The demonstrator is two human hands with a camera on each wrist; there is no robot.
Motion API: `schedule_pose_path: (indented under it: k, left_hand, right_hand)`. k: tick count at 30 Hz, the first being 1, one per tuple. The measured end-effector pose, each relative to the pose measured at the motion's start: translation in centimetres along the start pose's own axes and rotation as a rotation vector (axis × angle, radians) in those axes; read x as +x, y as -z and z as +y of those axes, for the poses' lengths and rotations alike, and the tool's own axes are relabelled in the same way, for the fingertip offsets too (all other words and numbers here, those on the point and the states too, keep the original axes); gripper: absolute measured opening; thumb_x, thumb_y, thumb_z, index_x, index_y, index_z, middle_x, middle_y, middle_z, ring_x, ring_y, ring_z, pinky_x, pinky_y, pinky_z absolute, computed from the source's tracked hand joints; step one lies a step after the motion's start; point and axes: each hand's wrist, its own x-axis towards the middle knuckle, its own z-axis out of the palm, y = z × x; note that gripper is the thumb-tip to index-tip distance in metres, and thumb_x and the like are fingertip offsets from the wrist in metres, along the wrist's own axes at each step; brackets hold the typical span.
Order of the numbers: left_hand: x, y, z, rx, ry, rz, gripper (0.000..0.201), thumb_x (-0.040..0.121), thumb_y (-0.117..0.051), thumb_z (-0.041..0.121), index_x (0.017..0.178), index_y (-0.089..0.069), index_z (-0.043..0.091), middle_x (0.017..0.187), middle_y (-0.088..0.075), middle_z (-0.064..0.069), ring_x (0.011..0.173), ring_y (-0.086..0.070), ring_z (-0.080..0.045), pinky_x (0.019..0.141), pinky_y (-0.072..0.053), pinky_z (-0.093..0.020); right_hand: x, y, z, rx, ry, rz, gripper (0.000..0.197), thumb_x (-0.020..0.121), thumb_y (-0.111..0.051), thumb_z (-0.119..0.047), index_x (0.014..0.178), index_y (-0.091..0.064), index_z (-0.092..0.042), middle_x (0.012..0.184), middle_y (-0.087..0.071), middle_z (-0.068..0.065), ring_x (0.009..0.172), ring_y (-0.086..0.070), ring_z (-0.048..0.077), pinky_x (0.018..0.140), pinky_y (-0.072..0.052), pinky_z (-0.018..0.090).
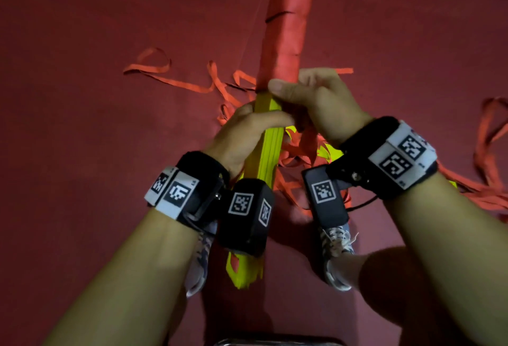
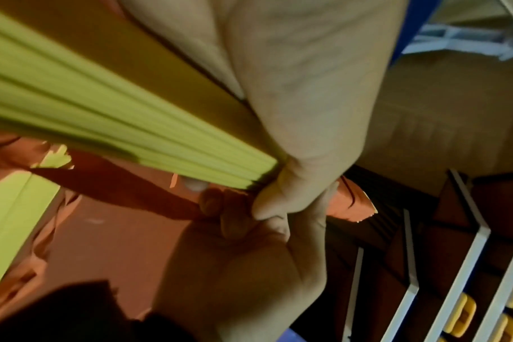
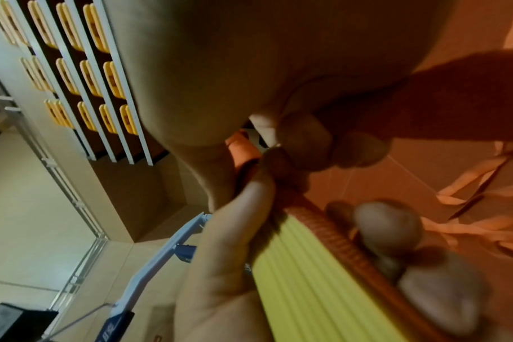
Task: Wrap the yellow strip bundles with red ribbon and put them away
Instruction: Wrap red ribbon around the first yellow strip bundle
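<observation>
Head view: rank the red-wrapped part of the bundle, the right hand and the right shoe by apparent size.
Red-wrapped part and right hand: about alike, no ranking.
Right shoe: smallest, partly hidden and farther away.

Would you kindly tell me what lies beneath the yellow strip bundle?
Loose red ribbon lies tangled on the red floor beneath the yellow strip bundle, with shoes near its lower end. The left hand and right hand hide whatever lies under its gripped part.
</observation>
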Motion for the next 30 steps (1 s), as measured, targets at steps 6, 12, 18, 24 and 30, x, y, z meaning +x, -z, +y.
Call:
schedule_pose_path:
  k: [6, 12, 18, 24, 30]
  left_hand:
    - [-0.2, 0.3, 0.0, 0.009, 0.063, -0.036, 0.017, 0.079, -0.072, 0.022, 0.063, -0.072, 0.015, 0.053, -0.059, -0.006, 0.046, -0.06, -0.017, 0.057, -0.049, -0.027]
    - [0.2, 0.7, -0.6, 0.108, -0.006, 0.079, 0.014, 0.087, -0.072, 0.008, 0.074, -0.07, 0.003, 0.061, -0.063, -0.007, 0.051, -0.064, -0.018, 0.056, -0.049, -0.027]
    - [1.0, 0.5, -2.1, 0.244, -0.176, 0.283, 0.018, 0.073, -0.072, 0.011, 0.083, -0.069, -0.003, 0.07, -0.06, -0.004, 0.062, -0.051, -0.015, 0.054, -0.04, -0.029]
    - [1.0, 0.7, -2.1, 0.47, -0.207, 0.389, 0.038, 0.066, -0.075, 0.031, 0.102, -0.069, 0.025, 0.092, -0.075, 0.004, 0.093, -0.071, -0.023, 0.076, -0.056, -0.04]
    - [0.5, 1.2, -0.8, 0.276, -0.172, 0.234, 0.032, 0.064, -0.069, 0.028, 0.096, -0.066, 0.021, 0.079, -0.069, 0.005, 0.072, -0.063, -0.011, 0.064, -0.047, -0.031]
  right_hand:
    - [0.6, 0.2, 0.3, -0.038, -0.02, -0.038, 0.063, 0.083, -0.08, -0.036, 0.07, -0.052, 0.02, 0.042, -0.049, 0.009, 0.032, -0.042, 0.017, 0.034, -0.029, 0.02]
    - [0.7, 1.5, 0.1, -0.221, -0.081, -0.096, 0.053, 0.085, -0.075, -0.048, 0.057, -0.057, -0.007, 0.044, -0.058, 0.006, 0.035, -0.05, 0.013, 0.039, -0.036, 0.019]
    - [0.9, 0.4, 1.6, -0.513, -0.031, -0.039, 0.053, 0.083, -0.076, -0.042, 0.05, -0.046, -0.013, 0.043, -0.039, -0.006, 0.041, -0.038, 0.01, 0.051, -0.03, 0.029]
    - [0.5, -0.9, 1.9, -0.484, 0.038, 0.133, 0.067, 0.083, -0.076, -0.053, 0.048, -0.033, -0.015, 0.036, -0.034, -0.01, 0.042, -0.038, 0.007, 0.043, -0.027, 0.019]
    - [1.3, -0.5, 2.4, -0.45, 0.118, 0.124, 0.062, 0.08, -0.067, -0.061, 0.063, -0.049, -0.004, 0.056, -0.035, -0.003, 0.053, -0.031, 0.009, 0.054, -0.028, 0.034]
